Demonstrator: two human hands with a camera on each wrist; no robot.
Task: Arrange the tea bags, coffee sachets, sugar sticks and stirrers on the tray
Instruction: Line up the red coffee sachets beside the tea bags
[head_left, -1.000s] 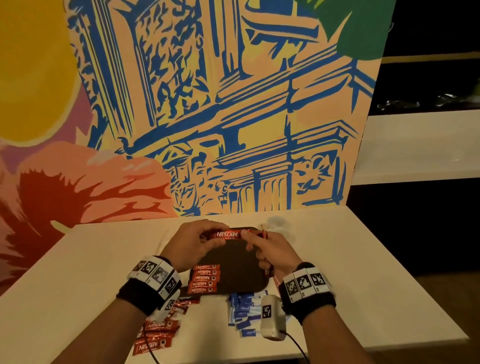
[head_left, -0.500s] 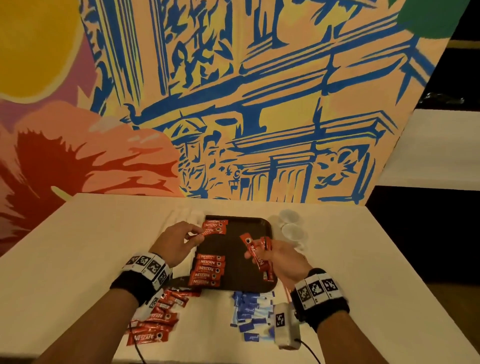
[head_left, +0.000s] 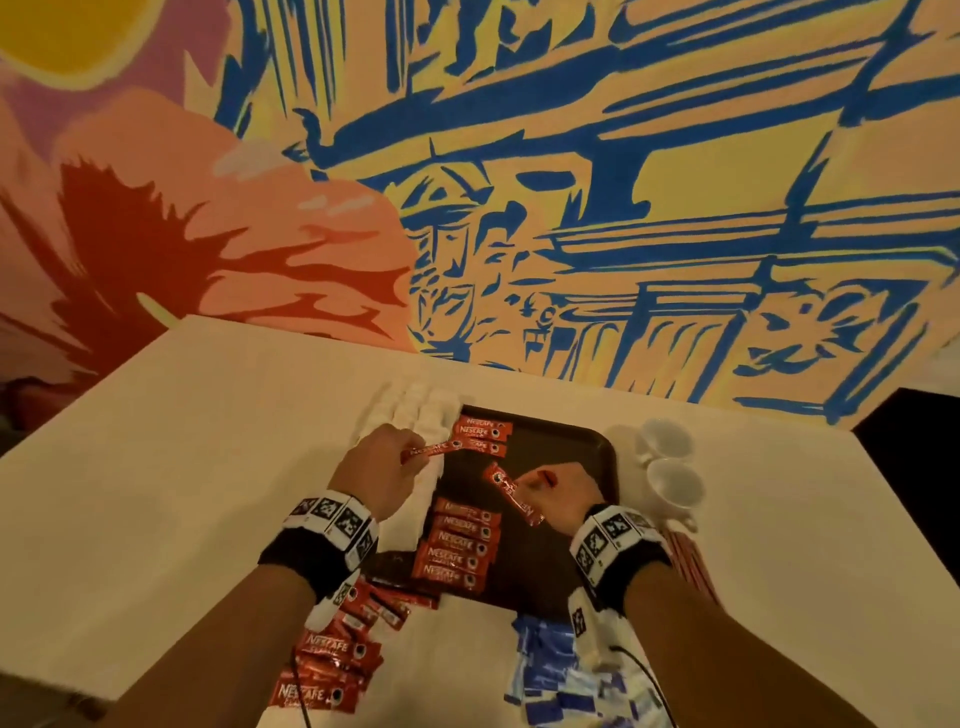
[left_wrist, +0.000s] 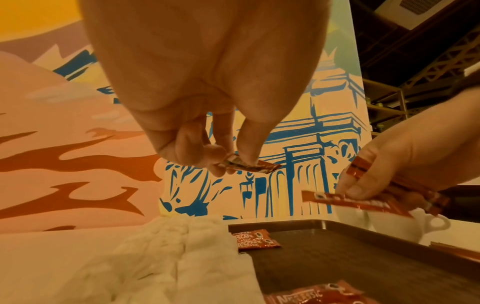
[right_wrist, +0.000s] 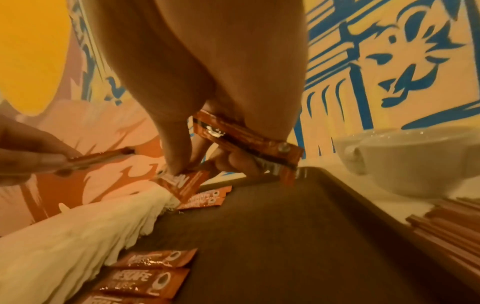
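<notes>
Head view: the left hand (head_left: 382, 470) pinches one coffee sachet (head_left: 431, 451) over the far-left corner of the tray (head_left: 597, 457), beside two sachets already laid there; the right hand (head_left: 558, 499) grips several more sachets (head_left: 511, 493) over the tray's middle. A near-left row (head_left: 457, 545) is complete. Left wrist view: thumb and fingertips (left_wrist: 246, 156) nip the sachet's end only. Right wrist view: fingers (right_wrist: 176, 156) curl round the bundle. Recommended: lay the sachet flat, parallel and touching its neighbours.
</notes>
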